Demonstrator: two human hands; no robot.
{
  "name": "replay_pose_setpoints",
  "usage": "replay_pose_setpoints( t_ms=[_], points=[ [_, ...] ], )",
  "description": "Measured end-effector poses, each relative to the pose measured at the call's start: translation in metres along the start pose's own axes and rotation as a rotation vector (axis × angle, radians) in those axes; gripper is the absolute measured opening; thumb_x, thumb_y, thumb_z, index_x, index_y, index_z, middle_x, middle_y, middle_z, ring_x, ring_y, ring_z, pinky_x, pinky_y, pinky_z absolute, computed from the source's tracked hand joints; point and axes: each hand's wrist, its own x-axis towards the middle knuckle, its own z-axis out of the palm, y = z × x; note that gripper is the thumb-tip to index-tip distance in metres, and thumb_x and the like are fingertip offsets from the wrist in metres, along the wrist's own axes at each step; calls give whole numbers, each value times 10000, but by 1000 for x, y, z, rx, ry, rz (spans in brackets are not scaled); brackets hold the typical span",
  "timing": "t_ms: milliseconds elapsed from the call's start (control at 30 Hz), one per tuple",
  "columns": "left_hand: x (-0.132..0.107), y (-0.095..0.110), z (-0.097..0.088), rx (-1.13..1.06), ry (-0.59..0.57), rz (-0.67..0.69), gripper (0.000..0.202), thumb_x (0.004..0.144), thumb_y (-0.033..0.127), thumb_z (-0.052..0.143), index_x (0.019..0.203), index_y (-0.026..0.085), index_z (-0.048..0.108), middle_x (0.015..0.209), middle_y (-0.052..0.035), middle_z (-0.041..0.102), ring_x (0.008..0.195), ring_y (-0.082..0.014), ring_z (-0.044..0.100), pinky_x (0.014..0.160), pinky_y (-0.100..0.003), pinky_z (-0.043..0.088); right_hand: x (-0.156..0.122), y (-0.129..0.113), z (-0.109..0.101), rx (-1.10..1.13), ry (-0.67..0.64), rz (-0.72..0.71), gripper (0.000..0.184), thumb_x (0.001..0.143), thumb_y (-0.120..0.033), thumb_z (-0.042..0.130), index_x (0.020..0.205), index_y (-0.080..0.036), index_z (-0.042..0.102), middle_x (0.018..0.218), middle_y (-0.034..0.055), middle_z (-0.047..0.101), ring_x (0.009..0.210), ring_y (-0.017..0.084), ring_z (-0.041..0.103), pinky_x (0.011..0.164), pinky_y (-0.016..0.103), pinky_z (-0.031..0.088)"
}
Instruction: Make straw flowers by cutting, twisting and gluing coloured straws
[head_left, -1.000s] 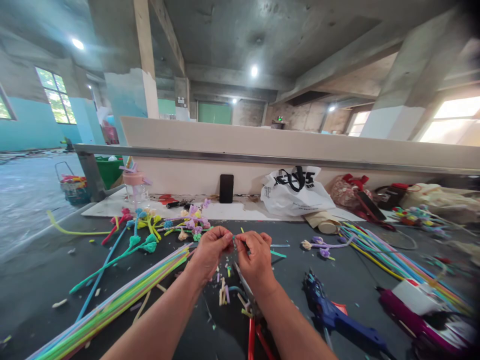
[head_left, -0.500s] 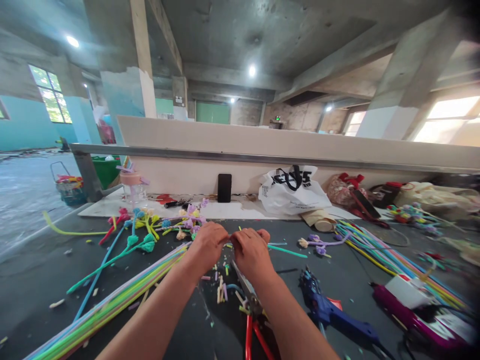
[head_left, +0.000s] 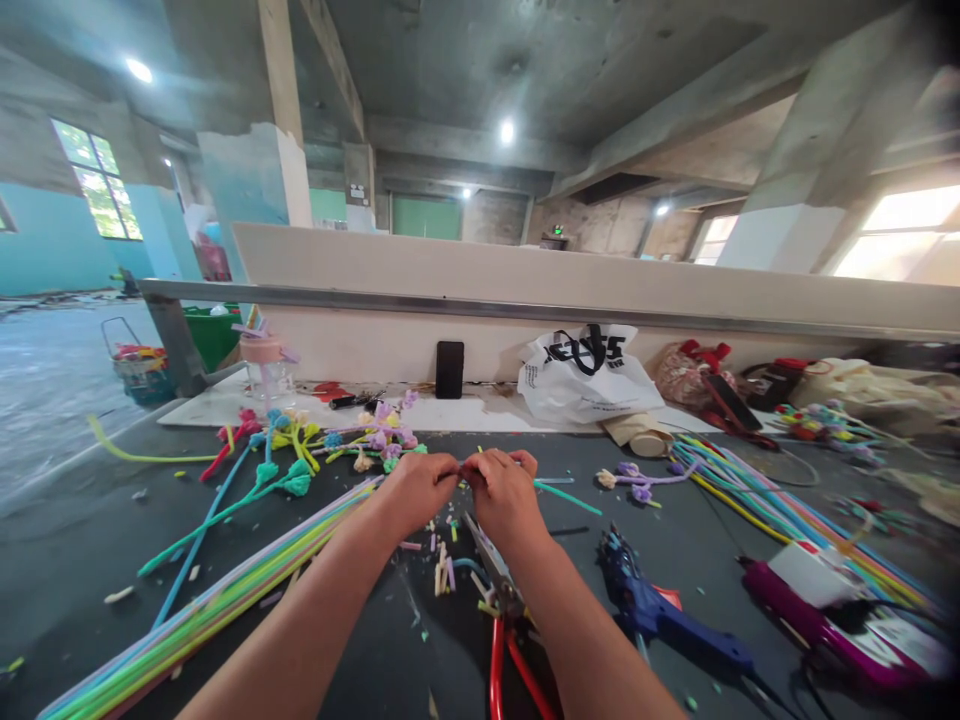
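My left hand [head_left: 421, 487] and my right hand [head_left: 501, 490] are close together above the dark table, fingers pinched and fingertips nearly meeting. A teal pipe cleaner [head_left: 568, 495] runs out to the right from beneath my right hand, which appears to grip it. What lies between the fingertips of my left hand is too small and covered to make out. Below my right wrist are red-handled pliers [head_left: 499, 600], partly hidden by the forearm. Short cut pieces [head_left: 444, 570] are scattered beside them. To the left lies a bundle of long coloured pipe cleaners [head_left: 247, 590].
Pipe-cleaner flowers [head_left: 382, 430] lie behind my left hand, with teal ones [head_left: 296, 478] further left. A blue glue gun [head_left: 667, 620] and a purple device [head_left: 832, 620] are on the right. At the back stand a phone [head_left: 450, 370], a white bag [head_left: 585, 385] and a jar [head_left: 266, 370].
The free end of the teal pipe cleaner has drawn slightly left, toward my right hand. My fingers have shifted a little; both hands stay pinched together in nearly the same place.
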Motion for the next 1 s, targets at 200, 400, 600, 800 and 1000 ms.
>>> replay_pose_setpoints(
  t_ms=[200,400,600,800,1000],
  points=[
    [4,-1,-2,-108,71,-112,88,587,173,664,503,196,665,527,8,591,561,-128,483,555,-221,317,-1,1,1,94,46,34,126,815,-145,506,718,-192,572,710,-22,641,727,132,566,763,308,211],
    [3,-9,13,-360,202,-319,157,578,283,676,534,137,642,394,46,457,382,-64,349,399,-196,255,-3,-4,6,129,90,88,107,793,-174,536,703,-193,592,685,-17,627,698,134,554,772,306,230],
    [-1,-5,25,-649,307,-463,212,508,277,717,567,108,604,425,37,496,371,-59,407,396,-197,349,-4,-7,13,174,105,124,119,777,-190,546,671,-183,599,647,-6,634,661,136,563,761,301,263],
    [-1,-5,26,-840,368,-507,239,463,233,760,604,101,620,481,22,563,401,-60,471,442,-192,384,-3,-9,15,240,110,153,114,764,-176,564,659,-186,606,662,-2,661,671,144,586,751,304,271],
    [-2,-9,32,-994,426,-552,202,503,172,745,654,109,627,539,15,590,474,-58,512,468,-164,375,-7,-17,17,187,135,158,41,762,-176,584,731,-190,607,736,1,668,751,156,597,791,313,260]
  ],
)
